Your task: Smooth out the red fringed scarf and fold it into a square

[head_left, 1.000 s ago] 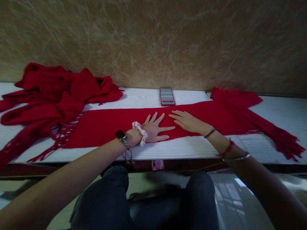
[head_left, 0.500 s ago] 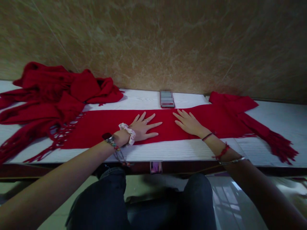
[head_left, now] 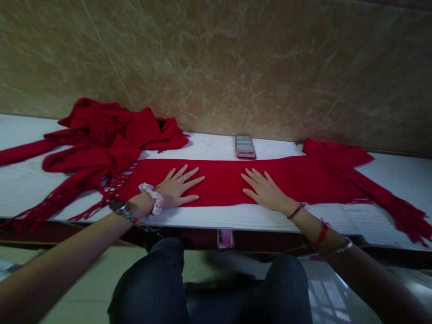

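Note:
A red scarf [head_left: 219,182] lies flat along the white table, running left to right in front of me. Its left end shows knotted fringe. On its left part rests my left hand [head_left: 175,188], palm down with fingers spread. My right hand [head_left: 264,188] lies flat on the cloth right of the middle, fingers also apart. Neither hand grips anything. At the right, a folded red piece with a tasselled end [head_left: 381,191] lies over the scarf; whether it is part of the same scarf I cannot tell.
A crumpled heap of red fringed cloth [head_left: 111,130] sits at the left, against the marbled wall [head_left: 216,67]. Behind the scarf lies a phone [head_left: 245,147]. The white table's [head_left: 216,218] front edge runs just above my knees.
My left hand has slid left along the scarf, widening the gap between my hands. My right hand stays about where it was on the cloth. The view has shifted slightly.

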### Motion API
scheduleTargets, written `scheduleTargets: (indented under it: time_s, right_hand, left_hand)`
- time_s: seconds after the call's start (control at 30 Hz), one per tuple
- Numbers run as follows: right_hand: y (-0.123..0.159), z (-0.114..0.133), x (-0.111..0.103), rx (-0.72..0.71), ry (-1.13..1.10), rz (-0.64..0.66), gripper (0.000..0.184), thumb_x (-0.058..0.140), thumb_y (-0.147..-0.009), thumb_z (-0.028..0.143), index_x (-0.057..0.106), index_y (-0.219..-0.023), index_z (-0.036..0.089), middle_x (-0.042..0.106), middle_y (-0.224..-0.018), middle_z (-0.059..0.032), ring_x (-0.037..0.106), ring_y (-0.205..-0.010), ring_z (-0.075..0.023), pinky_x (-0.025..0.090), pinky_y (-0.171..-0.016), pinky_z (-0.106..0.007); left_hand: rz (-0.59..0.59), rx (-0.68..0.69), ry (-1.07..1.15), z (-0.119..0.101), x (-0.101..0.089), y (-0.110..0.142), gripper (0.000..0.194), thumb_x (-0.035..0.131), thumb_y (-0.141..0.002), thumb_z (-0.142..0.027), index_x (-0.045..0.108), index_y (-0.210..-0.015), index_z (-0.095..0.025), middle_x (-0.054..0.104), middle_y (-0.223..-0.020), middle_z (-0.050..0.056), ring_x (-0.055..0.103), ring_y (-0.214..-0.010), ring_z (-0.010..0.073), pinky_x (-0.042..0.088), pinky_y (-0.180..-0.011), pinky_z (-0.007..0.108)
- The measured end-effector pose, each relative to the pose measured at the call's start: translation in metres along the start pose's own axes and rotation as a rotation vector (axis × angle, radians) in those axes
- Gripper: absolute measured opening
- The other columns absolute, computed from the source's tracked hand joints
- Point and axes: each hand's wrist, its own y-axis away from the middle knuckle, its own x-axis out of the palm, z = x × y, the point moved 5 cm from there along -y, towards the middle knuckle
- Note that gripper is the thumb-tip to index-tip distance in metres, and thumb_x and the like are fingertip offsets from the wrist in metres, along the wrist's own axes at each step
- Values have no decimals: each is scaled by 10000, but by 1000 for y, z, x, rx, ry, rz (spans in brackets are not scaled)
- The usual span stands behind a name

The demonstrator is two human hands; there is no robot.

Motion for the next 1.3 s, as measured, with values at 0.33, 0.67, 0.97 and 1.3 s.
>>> scheduleTargets:
  time_s: [0.33, 0.67, 0.97, 1.3]
  right_hand:
    - [22, -15, 6, 48, 6, 33, 510, 277, -884, 428, 282, -1357, 236, 283, -1418, -74, 217, -1299, -258, 229, -996, -543]
    - [-34, 64, -8, -44, -95, 15, 546, 234, -883, 465, 288, -1357, 200, 244, -1432, -74, 161, -1315, -267, 180, -1003, -573]
    - [-56, 77, -8, -89, -139, 109, 563, 292, -864, 488, 362, -1321, 167, 316, -1397, -122, 241, -1286, -293, 246, -972, -578]
    - [-45, 81, 0, -167, -170, -5, 472, 321, -883, 392, 432, -1276, 156, 352, -1383, -96, 254, -1288, -238, 235, -1031, -469]
  left_hand:
    - [-29, 10, 15, 29, 5, 24, 577, 321, -837, -516, 277, -1360, -277, 147, -1452, 19, 74, -1324, 292, 133, -1040, 470]
    - [-13, -203, 16, 36, -8, 8, 518, 258, -886, -454, 244, -1370, -271, 156, -1451, 39, 82, -1322, 291, 146, -1013, 528]
    - [24, -232, -14, 76, -3, 30, 516, 316, -874, -439, 332, -1340, -218, 211, -1434, 88, 171, -1310, 256, 194, -1031, 421]
    - [63, -278, -148, 80, -7, 20, 470, 357, -852, -324, 392, -1303, -197, 324, -1381, 126, 271, -1269, 289, 191, -999, 512]
